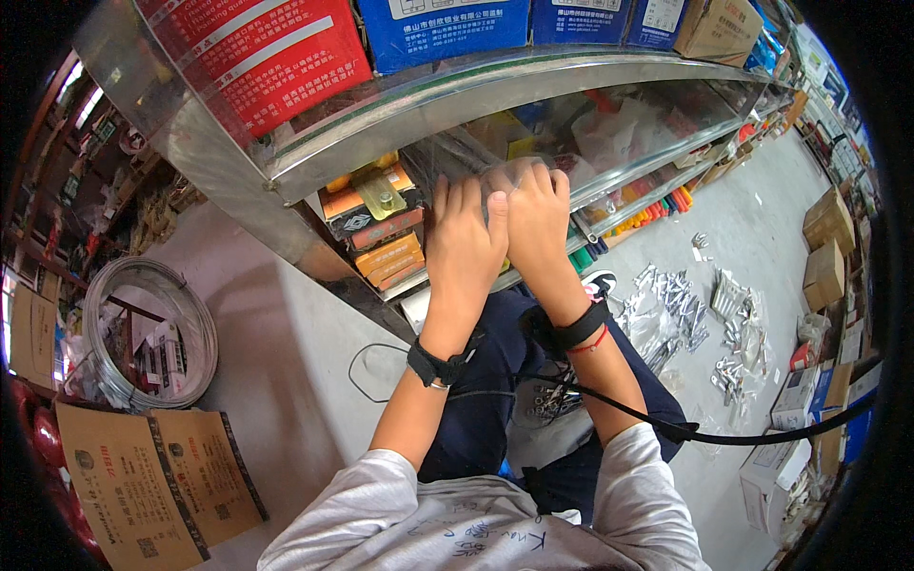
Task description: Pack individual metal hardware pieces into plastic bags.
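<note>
My left hand [464, 246] reaches into the open front of a glass display cabinet [400, 121], palm down. Beside it, touching at the thumb, is my right hand [537, 214], with its fingers bent. Clear, shiny material [493, 168], glass or plastic film, shows around the fingertips. Whether either hand grips it cannot be made out, as the palms are hidden. Just left of my left hand, small orange and black boxes [385, 228] are stacked on the shelf. A translucent yellowish piece [380, 194] rests on top of them.
Red [278, 64] and blue cartons [446, 32] stand on the cabinet top. Handles in several colours [650, 214] fill a lower shelf. Loose metal parts [664, 307] and plastic bags lie on the floor at right. At left are a wire coil [207, 335] and flattened cardboard [157, 485]. A black cable [757, 437] crosses my right arm.
</note>
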`<control>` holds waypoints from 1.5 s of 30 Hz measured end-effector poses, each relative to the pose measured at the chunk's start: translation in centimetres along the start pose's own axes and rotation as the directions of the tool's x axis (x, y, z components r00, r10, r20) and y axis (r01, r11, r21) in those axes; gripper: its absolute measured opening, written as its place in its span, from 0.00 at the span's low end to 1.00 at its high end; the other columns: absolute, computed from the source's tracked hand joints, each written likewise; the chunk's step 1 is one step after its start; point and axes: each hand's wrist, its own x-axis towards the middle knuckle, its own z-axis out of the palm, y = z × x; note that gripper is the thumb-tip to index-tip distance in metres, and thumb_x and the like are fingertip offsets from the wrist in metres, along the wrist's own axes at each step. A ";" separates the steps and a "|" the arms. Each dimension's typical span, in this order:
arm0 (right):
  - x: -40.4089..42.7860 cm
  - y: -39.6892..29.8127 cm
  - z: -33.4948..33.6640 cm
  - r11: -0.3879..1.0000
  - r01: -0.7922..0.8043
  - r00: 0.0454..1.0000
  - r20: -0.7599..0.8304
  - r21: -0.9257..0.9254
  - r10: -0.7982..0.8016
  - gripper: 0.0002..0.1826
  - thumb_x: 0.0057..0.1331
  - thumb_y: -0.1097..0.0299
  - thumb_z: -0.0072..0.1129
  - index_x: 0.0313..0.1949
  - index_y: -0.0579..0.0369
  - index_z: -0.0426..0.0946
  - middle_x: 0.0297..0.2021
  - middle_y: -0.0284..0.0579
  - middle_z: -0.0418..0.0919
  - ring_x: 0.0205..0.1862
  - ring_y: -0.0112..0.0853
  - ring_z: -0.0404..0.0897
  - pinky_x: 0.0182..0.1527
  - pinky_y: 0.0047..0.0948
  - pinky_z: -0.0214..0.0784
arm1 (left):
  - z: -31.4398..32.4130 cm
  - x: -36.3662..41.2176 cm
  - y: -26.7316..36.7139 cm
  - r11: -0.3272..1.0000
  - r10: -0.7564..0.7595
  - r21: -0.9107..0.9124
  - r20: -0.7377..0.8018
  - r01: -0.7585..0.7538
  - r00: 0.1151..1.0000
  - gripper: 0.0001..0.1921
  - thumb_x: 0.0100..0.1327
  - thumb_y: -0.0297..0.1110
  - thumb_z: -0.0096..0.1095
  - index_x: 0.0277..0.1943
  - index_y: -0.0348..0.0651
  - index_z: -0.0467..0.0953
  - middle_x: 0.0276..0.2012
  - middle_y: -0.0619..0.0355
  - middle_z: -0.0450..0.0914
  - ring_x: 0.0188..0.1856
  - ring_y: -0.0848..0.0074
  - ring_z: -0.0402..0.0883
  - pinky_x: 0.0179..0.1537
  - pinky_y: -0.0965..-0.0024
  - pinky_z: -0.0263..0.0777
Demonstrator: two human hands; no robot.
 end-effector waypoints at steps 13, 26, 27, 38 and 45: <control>-2.0 -0.3 -0.9 0.997 0.004 1.000 -0.006 0.081 -0.004 0.13 0.58 0.66 0.50 0.40 0.56 0.76 0.34 0.48 0.74 0.40 0.44 0.70 0.46 0.41 0.62 | -0.1 -0.4 -0.2 0.999 -0.032 0.017 0.006 0.032 0.999 0.23 0.69 0.48 0.44 0.49 0.33 0.71 0.46 0.39 0.76 0.59 0.41 0.68 0.56 0.50 0.67; -1.0 0.1 0.2 0.808 -0.078 0.996 0.004 0.584 0.093 0.11 0.61 0.72 0.49 0.41 0.64 0.72 0.34 0.59 0.76 0.38 0.56 0.74 0.42 0.49 0.66 | -0.5 -0.3 -0.1 0.996 -0.091 -0.012 0.041 0.092 0.995 0.24 0.71 0.49 0.39 0.51 0.33 0.71 0.48 0.38 0.75 0.58 0.43 0.69 0.57 0.53 0.65; -0.8 -0.1 0.1 0.794 -0.102 0.994 0.025 0.599 0.109 0.11 0.60 0.73 0.49 0.41 0.64 0.73 0.34 0.60 0.76 0.37 0.57 0.75 0.42 0.49 0.67 | -0.6 -0.3 -0.1 0.988 -0.121 -0.096 0.024 0.122 0.992 0.24 0.71 0.48 0.38 0.52 0.33 0.70 0.49 0.38 0.74 0.58 0.43 0.69 0.57 0.54 0.64; 0.5 -1.0 -0.6 0.827 -0.252 0.966 0.173 0.502 0.190 0.10 0.52 0.79 0.51 0.33 0.63 0.79 0.31 0.63 0.77 0.35 0.58 0.77 0.38 0.50 0.71 | -1.2 -0.2 -0.5 0.842 -0.286 -0.472 0.019 0.261 0.958 0.27 0.73 0.45 0.25 0.61 0.31 0.60 0.62 0.37 0.63 0.65 0.52 0.61 0.66 0.62 0.51; 1.1 -0.7 -0.5 0.738 -0.452 0.883 0.365 0.500 0.294 0.12 0.53 0.76 0.51 0.37 0.60 0.80 0.30 0.59 0.79 0.35 0.56 0.77 0.38 0.42 0.71 | -1.5 -0.4 -0.2 0.757 -0.292 -0.607 0.018 0.242 0.956 0.25 0.72 0.42 0.27 0.62 0.31 0.60 0.61 0.39 0.64 0.64 0.55 0.61 0.66 0.64 0.50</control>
